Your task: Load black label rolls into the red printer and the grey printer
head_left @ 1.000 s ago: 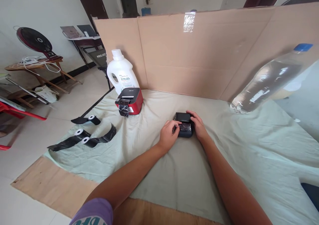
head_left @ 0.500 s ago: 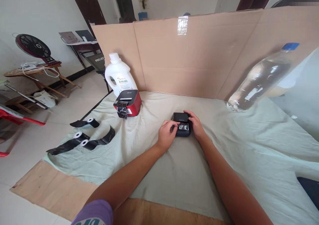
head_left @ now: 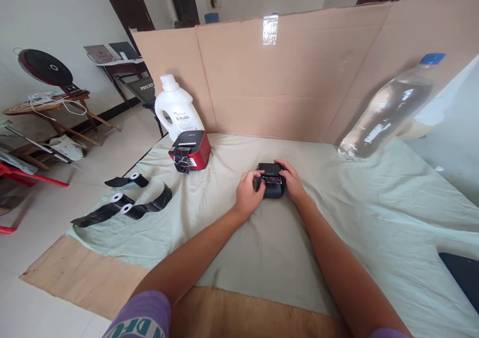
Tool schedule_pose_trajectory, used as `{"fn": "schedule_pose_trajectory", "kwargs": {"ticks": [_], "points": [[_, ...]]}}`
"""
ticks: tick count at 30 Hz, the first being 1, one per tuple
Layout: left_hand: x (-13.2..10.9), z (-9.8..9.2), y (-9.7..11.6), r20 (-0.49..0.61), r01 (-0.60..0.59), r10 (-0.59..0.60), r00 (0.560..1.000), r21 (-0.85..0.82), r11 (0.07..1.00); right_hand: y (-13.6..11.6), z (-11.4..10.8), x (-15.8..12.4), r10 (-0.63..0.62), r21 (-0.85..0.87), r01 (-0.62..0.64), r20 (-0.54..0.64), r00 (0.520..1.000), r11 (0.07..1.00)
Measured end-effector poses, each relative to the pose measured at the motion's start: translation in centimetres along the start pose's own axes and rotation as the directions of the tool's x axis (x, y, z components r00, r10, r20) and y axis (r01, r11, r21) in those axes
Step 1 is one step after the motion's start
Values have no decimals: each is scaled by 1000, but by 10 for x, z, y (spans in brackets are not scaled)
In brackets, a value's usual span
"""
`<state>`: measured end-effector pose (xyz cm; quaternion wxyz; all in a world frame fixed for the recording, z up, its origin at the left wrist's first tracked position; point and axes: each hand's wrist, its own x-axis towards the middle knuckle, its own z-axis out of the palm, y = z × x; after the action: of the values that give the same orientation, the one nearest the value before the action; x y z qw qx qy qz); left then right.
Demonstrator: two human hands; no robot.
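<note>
A small black portable printer sits on the cloth in front of me, with a strip of shiny black material showing across its opening. My left hand grips its left side, the index finger reaching onto the top flap and the thumb at the front near the strip. On the other side, my right hand curls round the printer's right edge, fingers toward the rear corner. Parts of the printer's sides are covered by my fingers.
A red and black printer stands before a white jug at left. Several black rolls lie partly unwound nearby. A large clear bottle leans against the cardboard panel at right. A dark flat object lies at the right edge.
My left thumb and fingers have shifted on the printer, and the visible shiny strip looks narrower. My right hand stays at its right side. The whole view has shifted slightly.
</note>
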<state>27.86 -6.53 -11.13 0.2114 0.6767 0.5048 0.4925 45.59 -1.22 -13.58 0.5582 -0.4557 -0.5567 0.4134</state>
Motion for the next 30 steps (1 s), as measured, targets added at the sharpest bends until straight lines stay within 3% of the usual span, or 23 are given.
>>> {"fn": "schedule_pose_trajectory", "kwargs": {"ticks": [12,21,30], "points": [[7,-1,-7,113,82,-84,990,23,996,2,2,1,-31,31,31,20,999,999],[10,-6,-7,126,38,-52,991,111,993,-9,6,-6,26,63,-29,50,998,998],[11,-9,-16,120,68,-75,990,64,996,0,5,-3,-7,65,9,-37,999,998]]}}
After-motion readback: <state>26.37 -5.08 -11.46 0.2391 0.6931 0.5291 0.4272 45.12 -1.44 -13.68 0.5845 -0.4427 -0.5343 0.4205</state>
